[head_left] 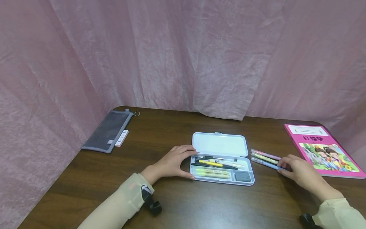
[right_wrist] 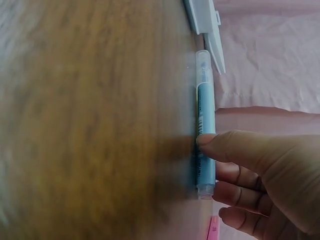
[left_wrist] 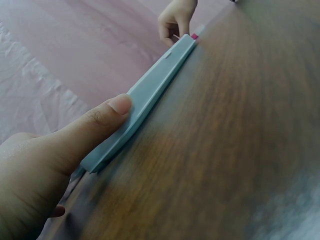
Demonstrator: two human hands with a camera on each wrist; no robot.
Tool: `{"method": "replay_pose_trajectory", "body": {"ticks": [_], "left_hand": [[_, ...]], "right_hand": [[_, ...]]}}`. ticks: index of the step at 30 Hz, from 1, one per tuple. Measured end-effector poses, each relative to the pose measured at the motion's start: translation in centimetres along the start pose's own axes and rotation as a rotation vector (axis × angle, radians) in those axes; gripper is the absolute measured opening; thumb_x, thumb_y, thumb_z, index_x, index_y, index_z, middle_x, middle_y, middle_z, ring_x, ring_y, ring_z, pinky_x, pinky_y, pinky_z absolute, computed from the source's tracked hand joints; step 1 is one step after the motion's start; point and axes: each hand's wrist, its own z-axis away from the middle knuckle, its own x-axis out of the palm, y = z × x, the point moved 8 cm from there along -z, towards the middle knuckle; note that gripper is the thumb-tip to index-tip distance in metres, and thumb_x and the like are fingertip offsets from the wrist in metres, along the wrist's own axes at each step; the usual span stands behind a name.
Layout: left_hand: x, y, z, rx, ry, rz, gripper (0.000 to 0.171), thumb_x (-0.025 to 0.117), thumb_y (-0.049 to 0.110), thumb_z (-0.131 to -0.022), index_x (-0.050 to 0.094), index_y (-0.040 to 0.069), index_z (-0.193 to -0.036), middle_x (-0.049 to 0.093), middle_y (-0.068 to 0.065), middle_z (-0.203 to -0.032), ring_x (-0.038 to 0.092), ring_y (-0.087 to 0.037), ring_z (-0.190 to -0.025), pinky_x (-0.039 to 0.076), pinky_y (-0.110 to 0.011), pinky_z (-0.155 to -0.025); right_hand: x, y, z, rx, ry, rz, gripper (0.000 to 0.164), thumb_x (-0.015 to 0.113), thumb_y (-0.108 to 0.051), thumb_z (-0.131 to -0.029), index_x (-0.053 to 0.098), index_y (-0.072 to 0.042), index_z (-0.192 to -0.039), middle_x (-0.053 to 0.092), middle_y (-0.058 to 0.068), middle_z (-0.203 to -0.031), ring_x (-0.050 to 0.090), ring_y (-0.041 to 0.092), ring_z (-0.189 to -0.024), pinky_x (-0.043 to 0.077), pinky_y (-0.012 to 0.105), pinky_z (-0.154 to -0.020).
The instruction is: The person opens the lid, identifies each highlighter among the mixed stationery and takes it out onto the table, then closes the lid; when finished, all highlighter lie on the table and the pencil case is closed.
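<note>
A pale blue pencil case (head_left: 219, 144) lies with its lid folded back. Inside are a yellow-and-black pen (head_left: 215, 164), other pens, yellow highlighters (head_left: 213, 173) and a grey eraser (head_left: 242, 176). My left hand (head_left: 174, 160) grips the case's left end, thumb on the near wall and fingers at the far side. Right of the case, my right hand (head_left: 300, 173) pinches the right ends of three highlighters lying side by side: purple (head_left: 266, 154), yellow-green (head_left: 264, 158) and blue (head_left: 264, 162). In the right wrist view, the blue highlighter (right_wrist: 205, 107) hides most of the others.
A pink book (head_left: 328, 149) with a cartoon cover lies beyond my right hand. At the far left are a grey zip pouch (head_left: 107, 130) with a ring and a small white strip-like block (head_left: 122, 138) beside it. Pink curtain (head_left: 171, 57) hangs behind the wooden table (head_left: 160, 203).
</note>
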Motion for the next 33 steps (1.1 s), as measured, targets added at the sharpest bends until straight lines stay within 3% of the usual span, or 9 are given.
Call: {"method": "replay_pose_trajectory", "body": {"ticks": [8,16,24,33], "left_hand": [[0.0,-0.1,0.0,0.007,0.01,-0.007,0.087,0.072,0.068,-0.07,0.048,0.023,-0.14,0.045,0.004,-0.145,0.037,-0.014,-0.139,0.032,-0.04,-0.114],[0.0,-0.1,-0.1,-0.002,0.0,0.015,0.086,0.071,0.068,-0.07,0.048,0.023,-0.14,0.045,0.004,-0.146,0.037,-0.015,-0.139,0.031,-0.043,-0.114],[0.0,-0.1,0.1,-0.005,0.003,0.022,0.086,0.07,0.069,-0.07,0.048,0.023,-0.14,0.045,0.004,-0.146,0.037,-0.016,-0.139,0.032,-0.044,-0.114],[0.0,-0.1,0.0,-0.001,0.006,0.028,0.086,0.071,0.068,-0.07,0.049,0.023,-0.14,0.045,0.003,-0.145,0.038,-0.016,-0.138,0.032,-0.043,-0.113]], "right_hand": [[-1.7,-0.5,0.2,-0.053,0.128,0.0,0.019,0.081,-0.007,-0.071,0.067,-0.014,-0.081,0.055,-0.01,-0.075,0.043,-0.006,-0.067,0.042,0.022,-0.056],[-2.9,-0.8,-0.3,-0.018,0.106,-0.026,0.016,0.08,-0.01,-0.074,0.068,-0.01,-0.085,0.059,-0.006,-0.076,0.045,-0.002,-0.067,0.042,0.022,-0.057],[-5.1,-2.4,-0.9,-0.109,0.186,-0.013,0.018,0.08,-0.007,-0.071,0.068,-0.013,-0.084,0.055,-0.011,-0.072,0.043,-0.006,-0.065,0.041,0.022,-0.055],[-6.8,-4.0,-2.0,-0.101,0.109,-0.012,0.017,0.08,-0.012,-0.076,0.069,-0.012,-0.088,0.057,-0.01,-0.075,0.045,-0.007,-0.065,0.043,0.021,-0.056]]}}
